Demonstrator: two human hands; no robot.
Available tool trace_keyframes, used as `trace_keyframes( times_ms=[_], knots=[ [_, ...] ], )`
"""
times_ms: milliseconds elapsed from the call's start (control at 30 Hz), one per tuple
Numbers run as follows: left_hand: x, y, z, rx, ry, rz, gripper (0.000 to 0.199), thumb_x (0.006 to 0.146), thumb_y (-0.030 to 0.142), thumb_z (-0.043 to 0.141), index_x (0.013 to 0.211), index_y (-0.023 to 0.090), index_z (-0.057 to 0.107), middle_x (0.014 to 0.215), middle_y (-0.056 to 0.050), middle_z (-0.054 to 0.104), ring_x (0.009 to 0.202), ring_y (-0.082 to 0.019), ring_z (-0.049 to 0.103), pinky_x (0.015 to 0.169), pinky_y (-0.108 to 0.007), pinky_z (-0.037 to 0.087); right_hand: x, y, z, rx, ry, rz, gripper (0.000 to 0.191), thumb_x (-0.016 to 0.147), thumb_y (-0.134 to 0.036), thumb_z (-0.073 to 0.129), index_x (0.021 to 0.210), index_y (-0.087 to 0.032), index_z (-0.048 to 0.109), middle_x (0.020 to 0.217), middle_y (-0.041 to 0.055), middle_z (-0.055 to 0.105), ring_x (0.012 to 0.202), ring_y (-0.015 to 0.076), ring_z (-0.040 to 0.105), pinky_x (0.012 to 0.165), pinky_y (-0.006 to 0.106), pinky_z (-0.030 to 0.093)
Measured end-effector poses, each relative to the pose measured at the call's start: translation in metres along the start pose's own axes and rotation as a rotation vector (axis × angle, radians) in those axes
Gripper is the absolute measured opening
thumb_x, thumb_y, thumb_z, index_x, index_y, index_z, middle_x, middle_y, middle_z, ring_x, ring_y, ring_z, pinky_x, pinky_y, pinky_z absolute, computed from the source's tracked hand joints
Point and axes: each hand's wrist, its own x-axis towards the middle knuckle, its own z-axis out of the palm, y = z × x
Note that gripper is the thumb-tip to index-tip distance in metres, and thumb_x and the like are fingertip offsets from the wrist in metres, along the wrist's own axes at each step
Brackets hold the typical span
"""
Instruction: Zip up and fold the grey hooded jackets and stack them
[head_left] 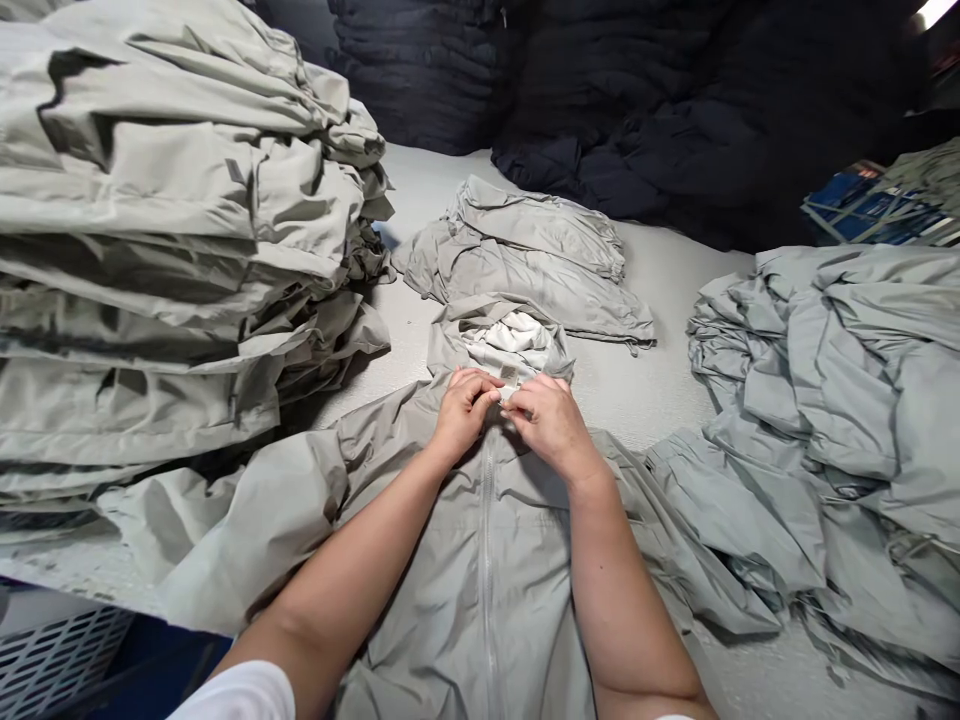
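Observation:
A light grey jacket (442, 560) lies front up, its closed zipper (487, 560) running down the middle and its hood (450, 335) spread at the top, with pale lining inside. Both my hands are at the collar, fingertips nearly touching. My left hand (466, 405) pinches the collar's edge just left of the zipper top. On the right side of it, my right hand (550, 418) has thumb and fingers pressed together on the same collar. A small label (508, 375) shows between and above the fingers. What lies exactly between the fingertips is partly hidden.
Tall stack of grey garments (165, 200) at left; another grey pile (847, 380) at right. A folded grey garment (532, 250) lies beyond the hood on the white table (667, 290). Dark garments (600, 100) are heaped behind. A white basket (60, 650) stands at lower left.

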Motion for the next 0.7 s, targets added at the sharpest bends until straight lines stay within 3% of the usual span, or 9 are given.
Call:
trace_keyframes(
  times_ms=[200,300,433,533,700],
  knots=[
    [-0.003,0.002,-0.002,0.041,0.039,0.099,0.021,0.100,0.027,0.058,0.079,0.025,0.060,0.091,-0.002,0.077,0.094,-0.021,0.069,0.109,-0.045,0.044,0.002,-0.001,0.002,0.184,0.024,0.055,0.014,0.087,-0.010,0.076,0.078,-0.021,0.074,0.077,0.0025,0.071,0.082,0.0196,0.058,0.076,0.030,0.039],
    [-0.003,0.005,-0.004,0.062,0.022,0.098,0.021,0.101,0.029,0.057,0.080,0.026,0.060,0.089,-0.002,0.075,0.093,-0.021,0.067,0.109,-0.045,0.045,0.001,0.001,0.001,0.333,0.107,0.133,0.011,0.086,-0.012,0.078,0.080,-0.021,0.076,0.080,0.0012,0.071,0.075,0.0164,0.059,0.071,0.028,0.040],
    [-0.002,0.013,-0.006,0.125,-0.018,0.049,0.022,0.100,0.029,0.056,0.078,0.026,0.058,0.086,-0.002,0.073,0.091,-0.021,0.066,0.105,-0.042,0.048,0.001,-0.001,0.002,0.338,0.125,0.131,0.013,0.087,-0.014,0.075,0.075,-0.020,0.074,0.078,0.0009,0.067,0.071,0.0154,0.057,0.068,0.027,0.039],
    [-0.001,0.019,-0.007,0.173,-0.009,0.009,0.023,0.100,0.029,0.055,0.078,0.027,0.056,0.087,-0.003,0.073,0.093,-0.022,0.066,0.104,-0.041,0.049,0.003,-0.005,0.008,0.325,0.045,0.138,0.015,0.087,-0.015,0.073,0.073,-0.020,0.072,0.076,0.0006,0.067,0.071,0.0151,0.057,0.067,0.027,0.038],
    [-0.001,0.017,-0.009,0.153,0.123,-0.019,0.022,0.102,0.028,0.053,0.081,0.027,0.057,0.091,-0.003,0.073,0.097,-0.022,0.066,0.103,-0.039,0.051,0.002,-0.009,0.019,0.409,-0.261,0.168,0.012,0.079,-0.015,0.079,0.068,-0.019,0.074,0.069,-0.0009,0.069,0.067,0.0140,0.059,0.064,0.026,0.038]
  ],
)
